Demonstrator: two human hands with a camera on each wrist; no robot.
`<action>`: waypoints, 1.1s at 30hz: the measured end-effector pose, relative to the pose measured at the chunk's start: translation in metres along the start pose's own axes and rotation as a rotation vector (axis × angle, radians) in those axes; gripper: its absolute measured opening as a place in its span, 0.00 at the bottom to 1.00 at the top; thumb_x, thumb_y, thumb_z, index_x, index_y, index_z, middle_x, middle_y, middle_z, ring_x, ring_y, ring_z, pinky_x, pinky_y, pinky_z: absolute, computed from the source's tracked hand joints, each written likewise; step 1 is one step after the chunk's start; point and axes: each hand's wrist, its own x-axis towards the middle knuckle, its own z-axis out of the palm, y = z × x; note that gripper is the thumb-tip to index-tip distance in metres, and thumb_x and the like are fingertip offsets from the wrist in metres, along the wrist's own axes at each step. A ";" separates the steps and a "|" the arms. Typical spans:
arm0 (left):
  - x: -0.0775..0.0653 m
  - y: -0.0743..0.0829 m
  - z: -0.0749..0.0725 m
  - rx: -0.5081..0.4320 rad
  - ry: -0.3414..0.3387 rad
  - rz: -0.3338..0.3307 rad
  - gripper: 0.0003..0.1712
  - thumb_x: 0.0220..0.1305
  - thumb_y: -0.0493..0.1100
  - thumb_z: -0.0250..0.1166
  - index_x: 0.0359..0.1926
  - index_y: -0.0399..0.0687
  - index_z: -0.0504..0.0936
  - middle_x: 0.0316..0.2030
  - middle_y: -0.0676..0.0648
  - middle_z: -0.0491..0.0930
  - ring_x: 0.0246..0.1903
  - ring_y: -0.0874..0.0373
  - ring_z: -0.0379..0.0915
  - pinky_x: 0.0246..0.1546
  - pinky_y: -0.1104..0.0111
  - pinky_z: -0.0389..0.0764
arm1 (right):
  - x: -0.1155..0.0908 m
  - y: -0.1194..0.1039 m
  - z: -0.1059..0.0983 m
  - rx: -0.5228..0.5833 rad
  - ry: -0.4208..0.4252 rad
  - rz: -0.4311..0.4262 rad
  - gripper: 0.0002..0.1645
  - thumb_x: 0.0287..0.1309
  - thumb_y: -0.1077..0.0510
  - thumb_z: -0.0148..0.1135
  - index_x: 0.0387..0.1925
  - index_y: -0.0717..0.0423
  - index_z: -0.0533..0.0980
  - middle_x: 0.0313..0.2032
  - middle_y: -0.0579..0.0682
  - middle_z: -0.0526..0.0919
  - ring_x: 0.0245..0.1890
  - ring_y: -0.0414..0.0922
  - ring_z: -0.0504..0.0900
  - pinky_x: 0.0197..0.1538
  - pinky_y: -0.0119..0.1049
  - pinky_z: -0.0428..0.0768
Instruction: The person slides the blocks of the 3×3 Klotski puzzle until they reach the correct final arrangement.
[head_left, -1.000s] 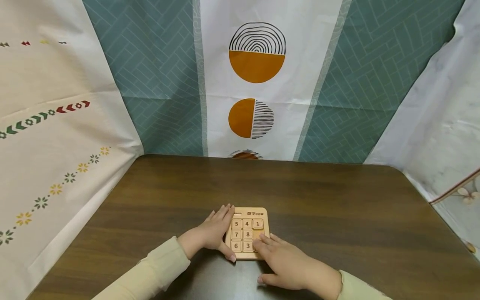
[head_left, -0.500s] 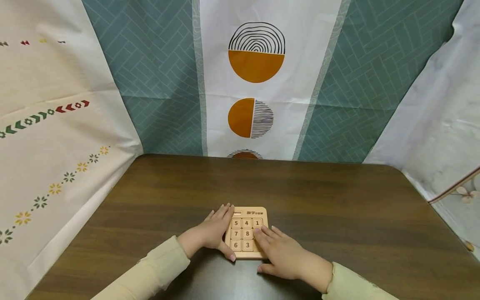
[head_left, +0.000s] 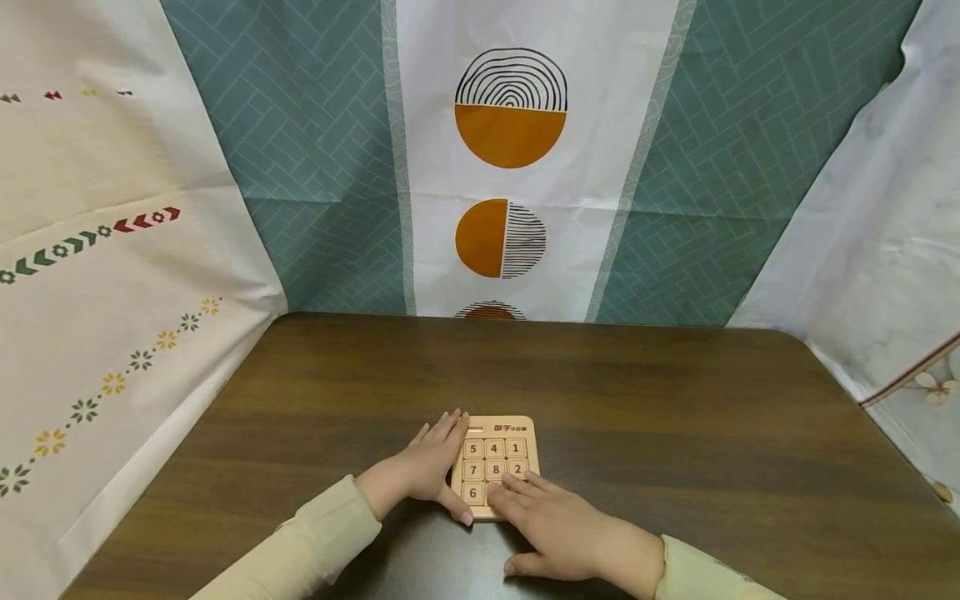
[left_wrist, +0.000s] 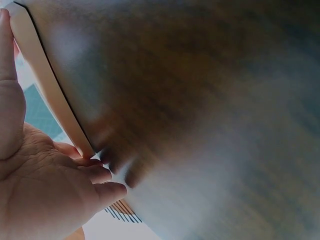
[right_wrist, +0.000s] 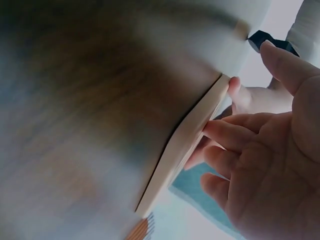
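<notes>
A wooden number sliding puzzle (head_left: 517, 422) lies flat on the dark table. Its top row reads 5, 4, 1; the middle row 7, 8, 2. At the lower left the tile 6 (head_left: 472, 493) shows, while the rest of the bottom row is under the right fingers. The left hand (head_left: 426, 467) holds the puzzle's left side, thumb at the near corner and fingers along the far end. The right hand (head_left: 558, 529) lies over the lower right, extended fingertips on the bottom-row tiles and thumb off the board. In the left wrist view, the frame's side edge (left_wrist: 52, 90) sits between thumb and fingers.
The brown wooden table (head_left: 645, 400) extends around the puzzle on all sides. Behind it hangs a green and white patterned cloth (head_left: 330, 250). Pale printed cloths (head_left: 112, 333) close off the left and right sides.
The right fingers pushed the tile 2 up into the middle row's right slot, then moved left and nearer, over the bottom-row tile 3. The left hand stayed in place.
</notes>
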 end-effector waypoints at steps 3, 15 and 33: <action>0.000 0.000 0.000 0.000 -0.001 0.000 0.80 0.28 0.66 0.79 0.73 0.32 0.44 0.72 0.32 0.44 0.73 0.40 0.38 0.70 0.46 0.46 | -0.004 0.003 -0.001 0.023 -0.016 0.016 0.45 0.58 0.34 0.57 0.68 0.57 0.62 0.68 0.51 0.66 0.69 0.48 0.62 0.69 0.45 0.60; 0.000 0.002 -0.001 -0.006 0.001 0.005 0.79 0.29 0.65 0.80 0.73 0.31 0.44 0.73 0.32 0.44 0.73 0.40 0.38 0.70 0.47 0.46 | -0.016 0.010 -0.003 0.052 0.001 0.028 0.46 0.56 0.33 0.58 0.67 0.58 0.64 0.66 0.51 0.69 0.70 0.48 0.61 0.69 0.48 0.60; -0.001 0.001 0.000 -0.021 0.004 0.014 0.79 0.30 0.63 0.80 0.72 0.31 0.44 0.72 0.32 0.43 0.73 0.39 0.38 0.70 0.46 0.46 | 0.014 -0.001 -0.002 0.080 -0.052 -0.036 0.47 0.57 0.33 0.57 0.70 0.55 0.60 0.69 0.48 0.64 0.70 0.47 0.59 0.70 0.46 0.58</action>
